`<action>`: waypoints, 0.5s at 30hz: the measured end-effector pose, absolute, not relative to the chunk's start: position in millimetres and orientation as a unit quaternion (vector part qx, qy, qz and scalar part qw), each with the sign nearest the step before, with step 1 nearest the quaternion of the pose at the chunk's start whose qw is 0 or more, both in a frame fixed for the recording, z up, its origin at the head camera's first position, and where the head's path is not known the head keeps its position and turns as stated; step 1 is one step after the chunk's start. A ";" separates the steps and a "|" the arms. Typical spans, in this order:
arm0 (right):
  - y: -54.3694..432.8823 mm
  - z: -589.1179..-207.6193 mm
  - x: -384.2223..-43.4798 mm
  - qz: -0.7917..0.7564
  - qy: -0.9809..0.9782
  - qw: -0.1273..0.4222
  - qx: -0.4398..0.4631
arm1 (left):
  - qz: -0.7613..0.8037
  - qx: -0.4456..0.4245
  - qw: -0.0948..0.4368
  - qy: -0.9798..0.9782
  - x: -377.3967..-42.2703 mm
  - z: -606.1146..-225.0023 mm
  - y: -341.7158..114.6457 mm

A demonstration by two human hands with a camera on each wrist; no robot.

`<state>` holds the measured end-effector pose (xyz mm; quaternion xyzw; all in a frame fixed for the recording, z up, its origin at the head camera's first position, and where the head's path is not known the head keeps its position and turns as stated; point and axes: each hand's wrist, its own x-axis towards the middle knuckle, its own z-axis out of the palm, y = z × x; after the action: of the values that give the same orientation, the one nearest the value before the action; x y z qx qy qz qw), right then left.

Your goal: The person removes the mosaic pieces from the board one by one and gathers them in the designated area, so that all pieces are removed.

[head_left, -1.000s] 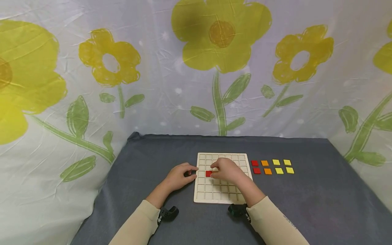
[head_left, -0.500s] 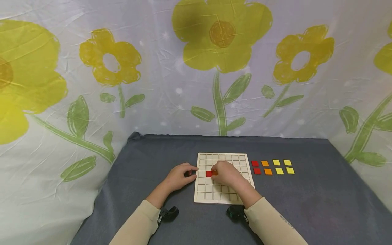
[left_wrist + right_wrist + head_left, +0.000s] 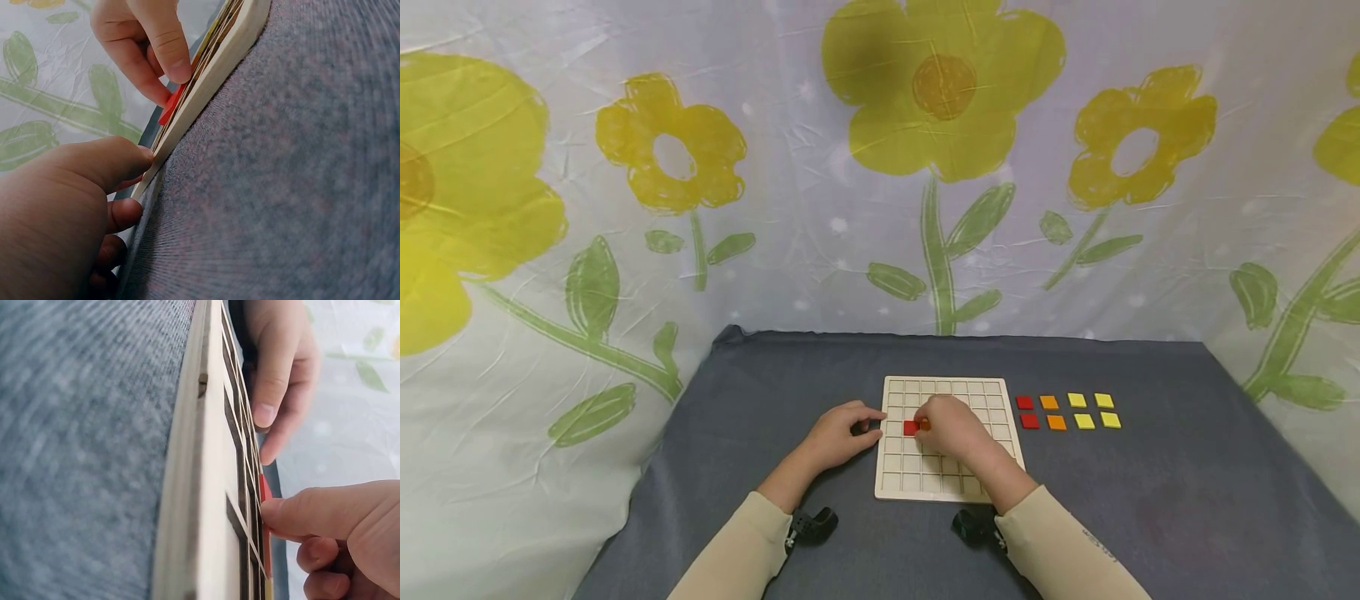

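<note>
A wooden grid board [image 3: 929,485] lies on the dark cloth. In one of its cells sits a red square tile [image 3: 911,428]. Right beside that, my right hand [image 3: 955,427] pinches an orange square tile [image 3: 925,424] down at the board, thumb and fingertips partly covering it. My left hand [image 3: 838,433] rests at the board's left edge, with thumb and index fingertips touching the rim [image 3: 187,119] and a gap between them. In the right wrist view, the right thumb [image 3: 300,509] lies close over the grid, and whether the orange tile sits flat in its cell is hidden.
To the board's right, loose tiles lie in two rows: red tiles [image 3: 1029,421], orange tiles [image 3: 1056,422] and several yellow tiles [image 3: 1084,421]. A grey cloth [image 3: 1150,500] covers the table. Behind it hangs a flower-print curtain [image 3: 805,250].
My right hand has shifted slightly and lowered toward the board beside the red tile, and the orange tile has come into sight under its fingers. The left hand has stayed put.
</note>
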<state>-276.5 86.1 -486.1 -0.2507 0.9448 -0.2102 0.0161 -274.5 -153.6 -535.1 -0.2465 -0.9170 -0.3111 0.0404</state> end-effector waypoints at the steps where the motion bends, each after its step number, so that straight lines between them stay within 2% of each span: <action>1: 86.2 -486.2 -276.8 -0.211 0.945 0.015 -0.251 | -0.310 -0.246 0.039 -0.917 -274.4 -534.9 -153.7; 10: 86.8 -483.9 -277.2 -0.203 0.944 -0.010 -0.260 | -0.312 -0.252 0.037 -0.915 -275.9 -535.5 -154.3; 15: 90.2 -471.1 -275.4 -0.224 0.939 -0.003 -0.259 | -0.314 -0.249 0.033 -0.915 -277.0 -537.1 -154.8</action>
<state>-275.4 90.2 -471.1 -0.2590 0.9395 -0.2242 -0.0028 -277.0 -154.8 -537.1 -0.2494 -0.9155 -0.3139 0.0332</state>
